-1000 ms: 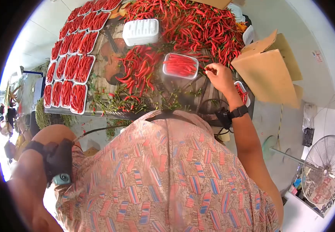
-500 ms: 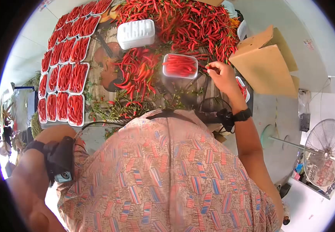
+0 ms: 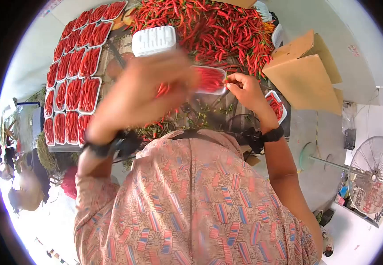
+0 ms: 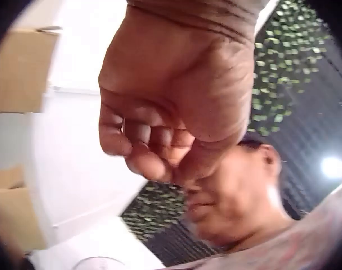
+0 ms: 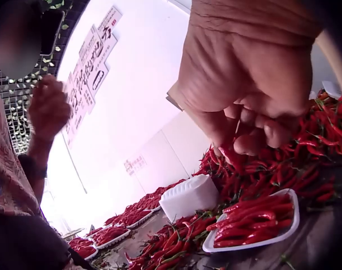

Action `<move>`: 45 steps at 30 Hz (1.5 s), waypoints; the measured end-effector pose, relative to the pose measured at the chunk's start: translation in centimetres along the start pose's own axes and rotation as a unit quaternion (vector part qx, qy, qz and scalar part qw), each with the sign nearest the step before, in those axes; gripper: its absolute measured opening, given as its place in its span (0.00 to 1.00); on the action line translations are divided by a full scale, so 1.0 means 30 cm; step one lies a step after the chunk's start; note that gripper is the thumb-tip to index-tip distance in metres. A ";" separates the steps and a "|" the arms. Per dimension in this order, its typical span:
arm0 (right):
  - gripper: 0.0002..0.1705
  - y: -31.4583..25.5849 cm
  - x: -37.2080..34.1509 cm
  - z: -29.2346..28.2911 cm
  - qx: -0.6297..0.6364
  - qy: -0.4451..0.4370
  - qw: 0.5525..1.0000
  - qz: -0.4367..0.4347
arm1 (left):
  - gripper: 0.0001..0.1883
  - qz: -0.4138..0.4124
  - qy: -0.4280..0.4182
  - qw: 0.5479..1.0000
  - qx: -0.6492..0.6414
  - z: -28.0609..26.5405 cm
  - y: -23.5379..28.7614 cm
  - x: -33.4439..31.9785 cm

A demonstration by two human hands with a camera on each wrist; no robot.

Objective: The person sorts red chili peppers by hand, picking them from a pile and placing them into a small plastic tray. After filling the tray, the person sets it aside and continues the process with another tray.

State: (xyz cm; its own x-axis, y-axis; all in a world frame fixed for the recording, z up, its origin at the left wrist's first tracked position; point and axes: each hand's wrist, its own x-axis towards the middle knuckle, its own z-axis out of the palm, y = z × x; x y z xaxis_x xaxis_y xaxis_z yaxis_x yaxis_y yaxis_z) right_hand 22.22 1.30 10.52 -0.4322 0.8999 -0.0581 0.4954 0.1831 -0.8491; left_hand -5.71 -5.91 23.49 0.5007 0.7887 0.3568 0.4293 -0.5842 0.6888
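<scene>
My left hand (image 3: 140,90), blurred, is over the loose red chilies in the head view, hiding part of the filled white tray (image 3: 216,92). In the left wrist view that hand (image 4: 176,93) has curled fingers, thumb against the fingertips, with nothing visible in them. Beside the tray's right end my right hand (image 3: 249,93) pinches a red chili (image 5: 232,157) with a green stem. The right wrist view shows this hand (image 5: 247,73) above the tray of chilies (image 5: 255,220), thumb and fingers bent round the chili.
Rows of filled trays (image 3: 73,94) line the table's left. A white tray stack (image 3: 154,39) stands behind my left hand, beside a large chili pile (image 3: 226,33). A cardboard box (image 3: 304,81) and another chili tray (image 3: 276,106) are at the right. Green stems litter the front edge.
My left hand has come up from low at the left to over the table. My right hand has shifted slightly left, closer to the tray.
</scene>
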 end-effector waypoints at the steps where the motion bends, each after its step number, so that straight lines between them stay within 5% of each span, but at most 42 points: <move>1: 0.10 0.005 0.005 0.008 -0.016 -0.011 1.000 -0.010 | 0.10 0.002 0.072 0.997 0.021 0.099 -0.083 0.030; 6: 0.11 -0.025 0.011 0.004 -0.058 -0.022 0.996 -0.061 | 0.12 0.189 0.069 0.966 0.165 0.318 -0.285 0.115; 17: 0.11 -0.044 0.018 0.004 -0.047 -0.037 0.993 -0.106 | 0.07 0.155 0.049 0.960 0.227 0.396 -0.316 0.124; 25: 0.14 -0.060 0.041 0.004 -0.078 -0.016 0.995 -0.055 | 0.05 0.095 0.047 0.955 0.275 0.428 -0.323 0.134; 27: 0.12 -0.019 0.053 0.020 -0.043 -0.007 0.997 -0.064 | 0.07 -0.069 0.070 0.994 0.055 0.443 -0.338 0.140; 28: 0.09 -0.004 0.056 0.024 -0.007 0.001 0.997 -0.071 | 0.07 -0.068 0.071 0.994 0.056 0.442 -0.348 0.142; 29: 0.09 0.011 0.055 0.025 -0.007 0.001 0.997 -0.072 | 0.08 -0.156 0.037 0.984 -0.078 0.437 -0.359 0.140; 30: 0.09 0.012 0.053 0.027 0.002 0.016 0.995 -0.102 | 0.09 -0.240 0.003 0.948 -0.211 0.434 -0.371 0.137; 31: 0.09 0.014 0.052 0.028 0.011 0.032 0.991 -0.132 | 0.09 -0.240 0.003 0.948 -0.211 0.437 -0.386 0.133; 33: 0.10 0.024 0.045 0.028 0.044 0.006 0.994 -0.097 | 0.09 -0.294 0.060 0.863 -0.407 0.441 -0.414 0.127; 37: 0.09 0.057 0.026 0.003 0.204 -0.019 0.978 0.028 | 0.08 -0.306 0.025 0.899 -0.313 0.380 -0.451 0.093; 39: 0.09 0.093 0.031 -0.009 0.232 -0.010 0.972 0.039 | 0.10 -0.261 -0.116 0.953 -0.104 0.363 -0.442 0.084; 40: 0.09 0.108 0.036 -0.007 0.261 -0.001 0.964 0.050 | 0.10 -0.262 -0.117 0.952 -0.104 0.380 -0.422 0.083; 42: 0.09 0.122 0.043 0.019 0.294 -0.001 0.954 0.057 | 0.09 -0.135 0.085 0.985 -0.056 0.437 -0.369 0.087; 45: 0.10 0.098 0.041 0.043 0.349 0.001 0.934 0.071 | 0.09 -0.145 0.012 0.984 -0.098 0.449 -0.366 0.111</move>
State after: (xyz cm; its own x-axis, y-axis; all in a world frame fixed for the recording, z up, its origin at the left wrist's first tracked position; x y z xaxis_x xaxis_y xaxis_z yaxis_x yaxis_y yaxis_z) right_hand 22.17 2.43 7.26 -0.3979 0.8964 -0.1954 -0.0658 -0.2403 -0.9685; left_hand 1.36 0.55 8.62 0.3593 0.9227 0.1396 0.3967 -0.2864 0.8721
